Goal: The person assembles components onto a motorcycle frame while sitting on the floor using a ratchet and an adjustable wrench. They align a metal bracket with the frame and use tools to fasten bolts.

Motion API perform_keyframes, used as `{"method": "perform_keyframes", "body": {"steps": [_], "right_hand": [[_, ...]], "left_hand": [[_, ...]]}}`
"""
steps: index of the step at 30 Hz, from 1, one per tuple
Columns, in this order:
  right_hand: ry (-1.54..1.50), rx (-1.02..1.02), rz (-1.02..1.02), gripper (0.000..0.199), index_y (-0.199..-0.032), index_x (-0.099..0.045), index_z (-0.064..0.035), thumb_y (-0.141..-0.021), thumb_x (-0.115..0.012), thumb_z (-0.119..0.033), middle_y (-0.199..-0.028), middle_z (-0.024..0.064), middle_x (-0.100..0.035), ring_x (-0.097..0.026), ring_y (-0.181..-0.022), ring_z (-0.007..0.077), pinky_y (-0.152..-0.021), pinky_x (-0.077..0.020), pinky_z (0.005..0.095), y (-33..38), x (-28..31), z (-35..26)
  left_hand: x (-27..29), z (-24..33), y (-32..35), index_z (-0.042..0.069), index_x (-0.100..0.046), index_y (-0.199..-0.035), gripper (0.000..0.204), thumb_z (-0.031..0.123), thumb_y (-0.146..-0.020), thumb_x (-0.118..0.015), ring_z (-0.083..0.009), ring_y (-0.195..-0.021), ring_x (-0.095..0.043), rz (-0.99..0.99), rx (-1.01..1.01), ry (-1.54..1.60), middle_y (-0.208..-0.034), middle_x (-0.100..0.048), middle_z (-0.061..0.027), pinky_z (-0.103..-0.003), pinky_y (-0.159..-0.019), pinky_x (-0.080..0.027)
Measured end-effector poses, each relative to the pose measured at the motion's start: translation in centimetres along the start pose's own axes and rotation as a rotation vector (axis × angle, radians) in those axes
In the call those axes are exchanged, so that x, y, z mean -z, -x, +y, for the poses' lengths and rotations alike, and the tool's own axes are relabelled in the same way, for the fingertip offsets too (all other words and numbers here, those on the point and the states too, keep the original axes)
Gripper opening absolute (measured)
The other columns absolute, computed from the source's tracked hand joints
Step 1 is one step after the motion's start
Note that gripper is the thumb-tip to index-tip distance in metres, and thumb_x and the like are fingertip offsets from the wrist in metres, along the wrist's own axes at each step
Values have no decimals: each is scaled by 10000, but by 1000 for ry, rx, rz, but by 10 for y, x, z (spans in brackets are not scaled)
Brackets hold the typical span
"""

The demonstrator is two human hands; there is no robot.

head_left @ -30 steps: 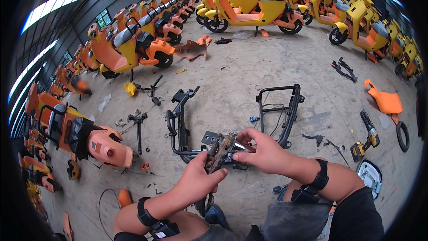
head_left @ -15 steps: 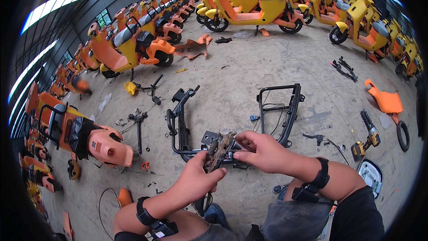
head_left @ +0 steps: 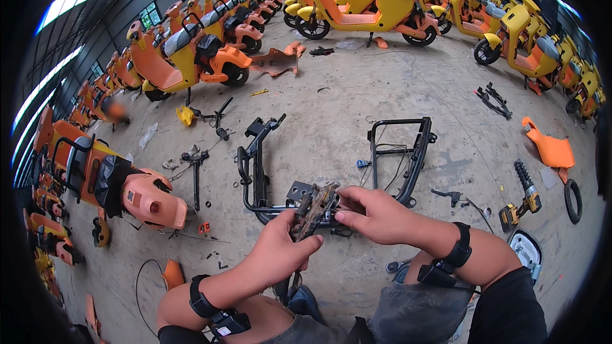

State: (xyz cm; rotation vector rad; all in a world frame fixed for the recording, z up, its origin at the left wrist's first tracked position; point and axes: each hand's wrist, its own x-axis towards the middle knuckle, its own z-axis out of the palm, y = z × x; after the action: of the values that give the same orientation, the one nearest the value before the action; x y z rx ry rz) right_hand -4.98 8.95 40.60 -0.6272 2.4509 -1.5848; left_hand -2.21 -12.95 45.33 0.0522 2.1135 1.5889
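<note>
My left hand (head_left: 271,251) is closed around a dirty, brown-and-black metal bracket-like part (head_left: 314,211), held tilted in front of my knees. Thumb and fingers of my right hand (head_left: 379,216) pinch at its upper right end. A small shiny piece shows there, but the fingers hide most of it. Directly beyond my hands, a black tubular scooter frame (head_left: 417,169) lies on the floor, with a flat black plate with holes (head_left: 298,192) just past the held part.
A yellow-black cordless drill (head_left: 523,207), brake lever (head_left: 451,196) and ratchet wrench (head_left: 399,265) lie to the right. Handlebar parts (head_left: 196,175) and a tipped scooter (head_left: 150,200) are on the left. Rows of yellow-orange scooters (head_left: 363,16) stand behind.
The view has shifted slightly. My right fingers have changed their pinch a little at the end of the metal part; my left hand keeps its hold.
</note>
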Motion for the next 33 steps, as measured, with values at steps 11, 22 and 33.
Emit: {"method": "perform_keyframes", "body": {"steps": [11,22,33], "right_hand": [[-189,-34,-37,496,-1339,-373,28,-971,-579,-233,-1095,140,-607,-582,-1002,167,-875,-474,319,-2,-6,10],[-417,6,16,414,-1256,-433,20,-932,-623,-155,-1107,147,-572,-561,-994,184,-864,-466,321,1,-4,-3],[34,166,19,359,-1141,-529,10,-932,-647,-256,-946,32,-560,-530,-816,112,-740,-466,297,-1,-4,7]], "left_hand": [[1,-17,-7,-23,-471,-1182,432,95,-841,-710,-67,-584,-540,92,-277,-236,-807,-571,-24,-233,-476,-445],[1,-12,-3,-18,-491,-1195,436,77,-833,-713,-52,-595,-526,163,-316,-234,-841,-579,-22,-221,-485,-439],[3,-13,0,-21,-509,-1174,421,82,-826,-721,-50,-593,-533,144,-329,-306,-802,-589,-13,-220,-491,-437]]}}
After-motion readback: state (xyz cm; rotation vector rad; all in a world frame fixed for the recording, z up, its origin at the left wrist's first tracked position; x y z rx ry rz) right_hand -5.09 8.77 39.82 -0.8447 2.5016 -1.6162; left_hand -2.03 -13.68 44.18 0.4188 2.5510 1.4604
